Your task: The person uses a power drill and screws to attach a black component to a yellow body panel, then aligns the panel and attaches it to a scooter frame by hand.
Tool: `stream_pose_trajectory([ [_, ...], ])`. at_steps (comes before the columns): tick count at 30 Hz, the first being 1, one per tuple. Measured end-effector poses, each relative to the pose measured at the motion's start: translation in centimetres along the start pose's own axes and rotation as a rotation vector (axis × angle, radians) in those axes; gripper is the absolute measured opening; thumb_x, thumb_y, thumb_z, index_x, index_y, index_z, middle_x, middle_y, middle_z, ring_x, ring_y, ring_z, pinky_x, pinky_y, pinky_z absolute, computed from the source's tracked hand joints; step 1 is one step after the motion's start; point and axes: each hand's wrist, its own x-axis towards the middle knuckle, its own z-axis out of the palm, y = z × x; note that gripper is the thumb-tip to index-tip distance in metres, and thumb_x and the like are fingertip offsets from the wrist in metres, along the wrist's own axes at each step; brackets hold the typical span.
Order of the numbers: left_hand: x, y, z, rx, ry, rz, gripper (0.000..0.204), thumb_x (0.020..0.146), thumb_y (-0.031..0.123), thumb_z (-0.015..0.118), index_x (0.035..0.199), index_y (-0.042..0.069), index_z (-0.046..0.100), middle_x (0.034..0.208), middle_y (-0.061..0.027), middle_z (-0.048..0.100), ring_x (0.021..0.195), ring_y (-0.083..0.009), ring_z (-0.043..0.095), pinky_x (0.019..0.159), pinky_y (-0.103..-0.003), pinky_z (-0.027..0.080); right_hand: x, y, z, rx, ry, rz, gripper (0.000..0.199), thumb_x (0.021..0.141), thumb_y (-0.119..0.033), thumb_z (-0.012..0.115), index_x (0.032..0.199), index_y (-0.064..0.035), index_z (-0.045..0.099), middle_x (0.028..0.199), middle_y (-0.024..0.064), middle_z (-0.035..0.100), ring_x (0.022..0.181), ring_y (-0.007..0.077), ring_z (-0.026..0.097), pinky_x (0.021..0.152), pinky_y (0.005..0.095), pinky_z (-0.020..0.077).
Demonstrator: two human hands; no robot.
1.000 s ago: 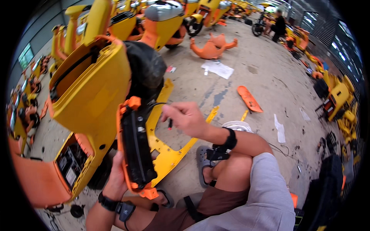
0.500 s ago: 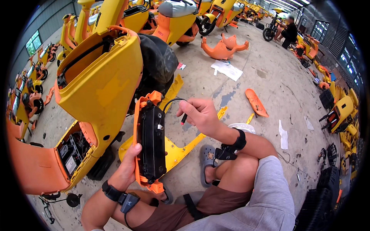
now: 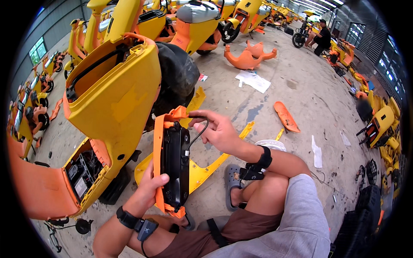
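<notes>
My left hand (image 3: 151, 185) is wrapped round the lower part of an orange-framed black lamp-like housing (image 3: 175, 170), its thumb on the orange rim (image 3: 159, 150). The housing stands nearly upright above my lap, with orange brackets at its top and bottom ends. A thin black cable (image 3: 198, 137) comes out of its right side and loops up to my right hand (image 3: 221, 134). The fingers of that hand are bent round the cable beside the top bracket; its fingertips are partly hidden. Left of the part stands a yellow scooter body (image 3: 116, 90) with an open compartment low down.
A yellow trim piece (image 3: 202, 174) lies on the floor behind the housing. Farther off are orange shells (image 3: 245, 58), an orange curved panel (image 3: 286, 116) and white paper (image 3: 254, 81). Scooters stand at the back and left. Parts pile up along the right, where a person (image 3: 322, 36) sits.
My right hand has moved its fingers up to the top end of the housing, bending the cable into a loop. The housing has turned slightly and shifted a little right and down.
</notes>
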Motion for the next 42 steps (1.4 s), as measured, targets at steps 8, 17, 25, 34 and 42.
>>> stream_pose_trajectory([
  [8, -1.0, -0.2, 0.8, 0.018, 0.051, 0.048, 0.08, 0.082, 0.033, 0.075, 0.144, -0.001, 0.039, 0.126, -0.0175, 0.062, 0.108, -0.0318, 0.069, 0.09, -0.044, 0.061, 0.8, 1.4, 0.9, 0.005, -0.089, 0.038, 0.04, 0.101, -0.024, 0.062, 0.131, 0.0022, 0.06, 0.094, 0.0055, 0.069, 0.063, 0.0082, 0.058, 0.058, 0.0258, 0.0498],
  [17, -0.6, -0.1, 1.1, 0.042, 0.061, 0.06, 0.082, 0.083, 0.043, 0.074, 0.143, -0.001, 0.039, 0.128, -0.0199, 0.06, 0.108, -0.0344, 0.068, 0.085, -0.044, 0.062, 0.5, 1.7, 0.3, -0.084, -0.201, 0.161, 0.036, 0.108, -0.023, 0.047, 0.132, -0.0005, 0.061, 0.088, 0.0051, 0.066, 0.06, 0.0094, 0.059, 0.058, 0.0262, 0.049],
  [25, -0.7, 0.8, 1.5, 0.009, -0.063, -0.018, 0.086, 0.086, 0.054, 0.065, 0.148, 0.0, 0.038, 0.131, -0.0216, 0.058, 0.111, -0.0364, 0.066, 0.084, -0.046, 0.063, 0.6, 2.6, 0.4, -0.056, -0.063, 0.058, 0.033, 0.106, -0.017, 0.048, 0.132, -0.0002, 0.06, 0.09, 0.0049, 0.065, 0.06, 0.0088, 0.057, 0.057, 0.0263, 0.048],
  [34, -0.7, 1.8, 3.2, -0.113, -0.076, -0.076, 0.09, 0.085, 0.058, 0.057, 0.148, -0.003, 0.039, 0.132, -0.0235, 0.056, 0.113, -0.0356, 0.066, 0.083, -0.045, 0.063, 0.6, 2.7, 0.5, -0.077, -0.101, 0.09, 0.03, 0.106, -0.022, 0.054, 0.125, -0.0024, 0.066, 0.082, 0.0028, 0.066, 0.058, 0.0081, 0.055, 0.055, 0.0252, 0.0468],
  [42, -0.8, 1.8, 3.5, -0.089, -0.058, -0.082, 0.095, 0.083, 0.063, 0.055, 0.151, -0.001, 0.036, 0.133, -0.0233, 0.056, 0.114, -0.0391, 0.065, 0.085, -0.047, 0.062, 0.6, 3.6, 0.9, -0.028, -0.136, 0.085, 0.03, 0.105, -0.024, 0.056, 0.124, -0.0037, 0.067, 0.08, 0.0027, 0.067, 0.058, 0.008, 0.055, 0.054, 0.0256, 0.0457],
])
